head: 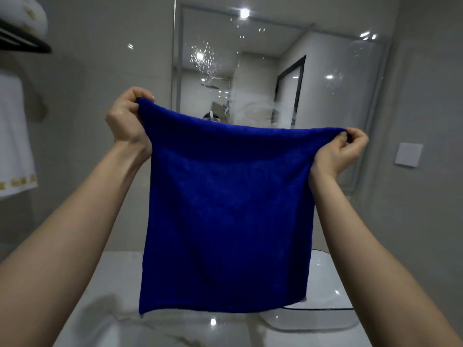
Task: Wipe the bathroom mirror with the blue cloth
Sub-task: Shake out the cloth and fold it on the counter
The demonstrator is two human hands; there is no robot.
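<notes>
Both hands are raised with fingers curled tight. The left hand (127,118) pinches the upper left corner of the cloth (225,209) between thumb and bent fingers. The right hand (343,151), a little lower, pinches the upper right corner. Between them the top edge is pulled nearly taut, and the rest hangs flat as a blue square below the hands, clear of the bench (112,309). Fingertips are partly buried in the bunched corners, so how many fingers grip cannot be told.

Behind the hands is the mirror (275,71), speckled with droplets, with a misty smear just above the cloth's top edge. Its lower part is hidden by the cloth.

Below the hands lies the pale bench, with a basin (325,319) under the right forearm, mostly covered by cloth and arm. Left of the left hand hangs a white towel (12,146), cut off by the frame edge. The gold marks along its hem are too blurred to read. Right of the right hand a white plate (408,155) sits on the wall.
</notes>
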